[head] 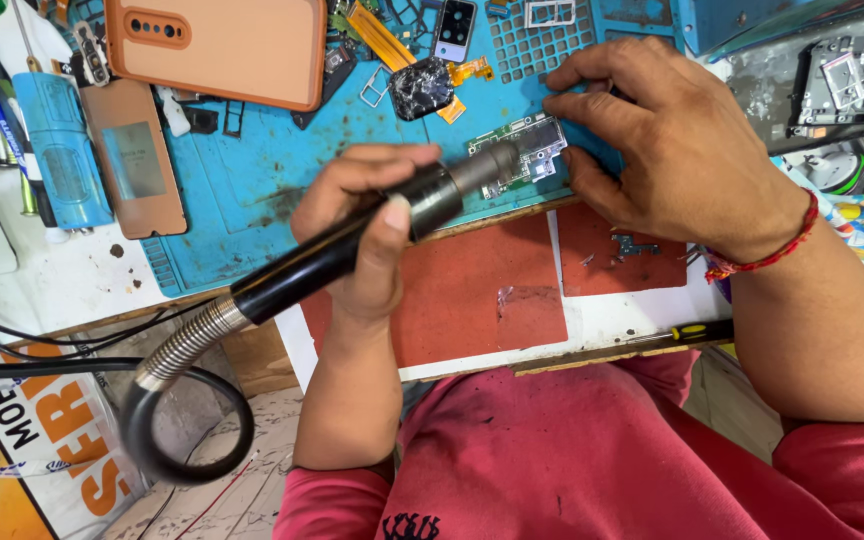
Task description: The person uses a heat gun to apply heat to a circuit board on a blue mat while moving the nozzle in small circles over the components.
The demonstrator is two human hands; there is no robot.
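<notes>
Bright, even daylight, soft short shadows under the hands on the counter [252,190], faint glare on the black tool handle [322,262] — sharp centre, slight wide-angle stretch at edges

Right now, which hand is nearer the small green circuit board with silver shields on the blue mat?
Right. The right hand has fingertips on the circuit board; the left hand grips the black hot-air wand short of it.
</notes>
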